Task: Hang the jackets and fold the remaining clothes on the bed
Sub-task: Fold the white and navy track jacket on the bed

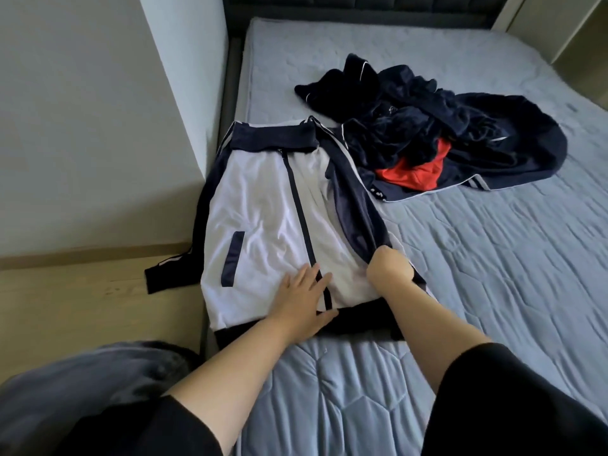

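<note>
Head view, looking along the bed [493, 258] toward its headboard [362, 4].

A white jacket [263, 205] with navy trim lies front up along the left edge of the bed. Its collar points to the headboard and its hem to the foot. The navy zipper [299, 199] appears closed and runs down the middle of the front.

The left hand [304, 291] rests flat on the jacket's white front just above the hem. Its fingers [312, 271] are straight and spread across the lower end of the zipper, grasping nothing.

The right hand [390, 268] is clenched on the inner sleeve [353, 199], the navy one on the side toward the middle of the bed. The hand holds it near the cuff end, beside the jacket's lower front. The fingertips themselves are hidden under the hand.

The outer sleeve [171, 268] hangs past the left edge of the bed, and its cuff shows against the wooden floor [82, 297].

A pile [427, 126] of crumpled navy clothes lies near the middle of the bed, toward the headboard, touching the jacket's shoulder. A red garment [414, 172] shows at the pile's near side.

A blurred grey mass [82, 390] fills the lower left corner of the view. What it is cannot be told.
</note>
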The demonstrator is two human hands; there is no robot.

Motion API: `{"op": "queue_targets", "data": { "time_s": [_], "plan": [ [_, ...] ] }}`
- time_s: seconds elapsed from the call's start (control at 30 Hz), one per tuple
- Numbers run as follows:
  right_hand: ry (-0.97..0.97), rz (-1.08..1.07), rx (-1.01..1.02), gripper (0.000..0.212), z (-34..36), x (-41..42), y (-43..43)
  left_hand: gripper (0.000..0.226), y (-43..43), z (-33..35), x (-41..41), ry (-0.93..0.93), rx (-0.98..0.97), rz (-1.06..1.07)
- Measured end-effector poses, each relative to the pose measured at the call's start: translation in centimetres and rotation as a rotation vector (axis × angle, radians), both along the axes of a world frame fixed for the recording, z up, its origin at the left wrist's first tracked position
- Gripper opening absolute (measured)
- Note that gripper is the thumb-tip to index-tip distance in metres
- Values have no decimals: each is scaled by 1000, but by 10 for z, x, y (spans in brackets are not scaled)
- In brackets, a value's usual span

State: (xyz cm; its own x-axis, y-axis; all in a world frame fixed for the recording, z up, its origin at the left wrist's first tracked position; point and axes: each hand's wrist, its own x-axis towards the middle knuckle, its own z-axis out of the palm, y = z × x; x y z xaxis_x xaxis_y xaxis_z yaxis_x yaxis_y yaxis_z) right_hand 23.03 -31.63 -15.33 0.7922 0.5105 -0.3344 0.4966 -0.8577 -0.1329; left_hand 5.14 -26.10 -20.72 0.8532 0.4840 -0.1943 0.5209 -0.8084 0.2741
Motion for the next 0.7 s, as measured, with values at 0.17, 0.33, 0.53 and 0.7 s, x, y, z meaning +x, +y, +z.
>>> {"op": "queue_targets", "data": {
  "time_s": [0.17,0.33,0.53,0.7],
  "plan": [
    [-69,-225,427,31,63,56,6,85,1,1,-10,13,31,-45],
    [-394,-47,750,70,101,85,12,95,2,-1,-13,86,44,-90],
    [-122,384,261,49,29,27,-9,83,1,2,-19,130,122,-115],
    [-91,845,216,71,-21,-26,-42,70,2,10,-29,75,209,-61]
  ]
}}
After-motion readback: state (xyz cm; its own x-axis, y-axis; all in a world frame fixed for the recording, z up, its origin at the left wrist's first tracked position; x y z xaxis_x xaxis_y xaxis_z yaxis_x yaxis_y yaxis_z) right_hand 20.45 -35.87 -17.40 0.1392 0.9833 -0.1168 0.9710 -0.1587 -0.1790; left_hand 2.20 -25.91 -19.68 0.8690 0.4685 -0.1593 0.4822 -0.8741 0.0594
